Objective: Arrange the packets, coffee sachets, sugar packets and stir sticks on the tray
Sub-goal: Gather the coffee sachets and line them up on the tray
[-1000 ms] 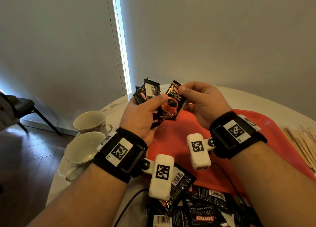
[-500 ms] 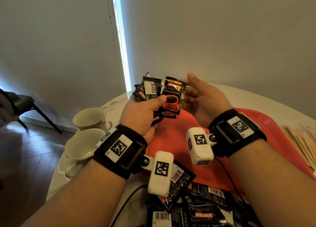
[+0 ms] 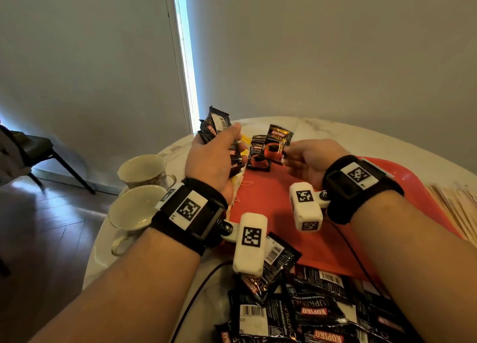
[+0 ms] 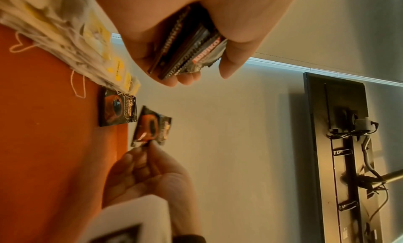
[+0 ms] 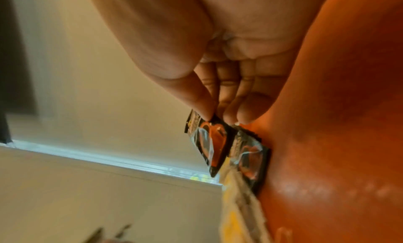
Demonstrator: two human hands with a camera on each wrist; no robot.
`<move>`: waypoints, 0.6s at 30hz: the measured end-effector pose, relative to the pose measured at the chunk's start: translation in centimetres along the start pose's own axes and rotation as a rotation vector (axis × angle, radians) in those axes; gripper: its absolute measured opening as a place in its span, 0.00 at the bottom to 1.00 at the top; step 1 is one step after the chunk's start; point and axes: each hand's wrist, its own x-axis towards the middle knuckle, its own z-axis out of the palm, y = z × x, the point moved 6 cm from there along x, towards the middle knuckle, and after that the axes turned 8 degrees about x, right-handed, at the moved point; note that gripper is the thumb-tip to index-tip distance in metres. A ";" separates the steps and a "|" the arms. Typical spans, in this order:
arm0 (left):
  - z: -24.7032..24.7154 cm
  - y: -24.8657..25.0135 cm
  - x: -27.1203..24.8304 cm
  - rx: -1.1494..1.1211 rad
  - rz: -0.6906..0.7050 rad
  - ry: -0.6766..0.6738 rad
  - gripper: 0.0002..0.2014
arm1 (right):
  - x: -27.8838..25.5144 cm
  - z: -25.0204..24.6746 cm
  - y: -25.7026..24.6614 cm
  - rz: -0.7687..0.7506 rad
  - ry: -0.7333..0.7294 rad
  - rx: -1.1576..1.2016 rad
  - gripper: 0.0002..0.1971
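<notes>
Over the far end of the red tray [image 3: 304,229], the right hand [image 3: 307,159] pinches one coffee sachet [image 3: 277,144] by its bottom edge w/ thumb & fingertips, the left hand [image 3: 214,162] grips a sachet stack [image 3: 215,125]; they look light, thin, slippery, so I'd hold by the crimped edge.

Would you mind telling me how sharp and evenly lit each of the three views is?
Head view: sharp, bright window strip, straight lines bowed by the wide lens. Left wrist view: mostly sharp, warm cast, tea bags blurred. Right wrist view: soft with motion blur, glare on the sachet pinched by the right hand.
</notes>
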 end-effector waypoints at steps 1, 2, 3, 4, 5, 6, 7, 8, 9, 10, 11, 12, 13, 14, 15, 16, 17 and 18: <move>0.0 0.0 0.1 -0.007 -0.004 -0.001 0.20 | 0.4 -0.1 0.5 0.019 0.020 -0.081 0.01; 0.0 -0.1 0.1 -0.011 -0.007 -0.001 0.20 | 0.8 -0.1 0.8 0.032 0.034 -0.158 0.02; -0.1 -0.1 0.1 -0.014 -0.007 -0.002 0.20 | 0.9 0.1 1.0 0.043 0.040 -0.214 0.02; -0.1 -0.1 0.1 -0.012 -0.007 -0.002 0.19 | 0.9 0.3 1.1 0.055 0.037 -0.251 0.02; -0.2 -0.1 0.2 -0.010 -0.007 -0.003 0.19 | 0.8 0.7 1.1 0.062 0.029 -0.278 0.01; -0.2 -0.1 0.3 -0.007 -0.005 -0.006 0.18 | 0.9 1.0 0.9 0.063 0.020 -0.298 0.02; -0.2 0.0 0.3 -0.005 -0.004 -0.009 0.17 | 0.9 1.2 0.9 0.063 0.011 -0.316 0.03; -0.2 0.0 0.3 -0.004 -0.005 -0.014 0.16 | 1.0 1.5 0.8 0.059 0.005 -0.327 0.04; -0.2 0.1 0.3 -0.006 -0.006 -0.017 0.15 | 1.0 1.7 0.8 0.057 -0.003 -0.334 0.04; -0.1 0.1 0.2 -0.008 -0.007 -0.017 0.15 | 1.1 1.8 0.8 0.057 -0.006 -0.335 0.04; -0.1 0.2 0.2 -0.013 -0.005 -0.016 0.16 | 1.2 1.9 0.9 0.058 -0.006 -0.334 0.04; -0.1 0.2 0.2 -0.016 0.000 -0.016 0.18 | 1.3 1.9 1.0 0.059 -0.004 -0.329 0.05; -0.1 0.2 0.2 -0.017 0.007 -0.016 0.19 | 1.3 1.9 1.1 0.060 -0.001 -0.320 0.05; -0.1 0.2 0.1 -0.018 0.010 -0.016 0.20 | 1.3 1.9 1.1 0.060 0.005 -0.312 0.05; 0.0 0.3 0.0 -0.019 0.011 -0.016 0.20 | 1.4 1.9 1.1 0.059 0.014 -0.313 0.05; 0.1 0.3 -0.1 -0.019 0.012 -0.018 0.19 | 1.5 1.8 1.1 0.056 0.022 -0.320 0.06; 0.2 0.2 -0.2 -0.014 0.013 -0.019 0.18 | 1.5 1.8 1.2 0.053 0.028 -0.333 0.06; 0.2 0.2 -0.3 -0.007 0.013 -0.020 0.17 | 1.5 1.9 1.2 0.049 0.031 -0.343 0.06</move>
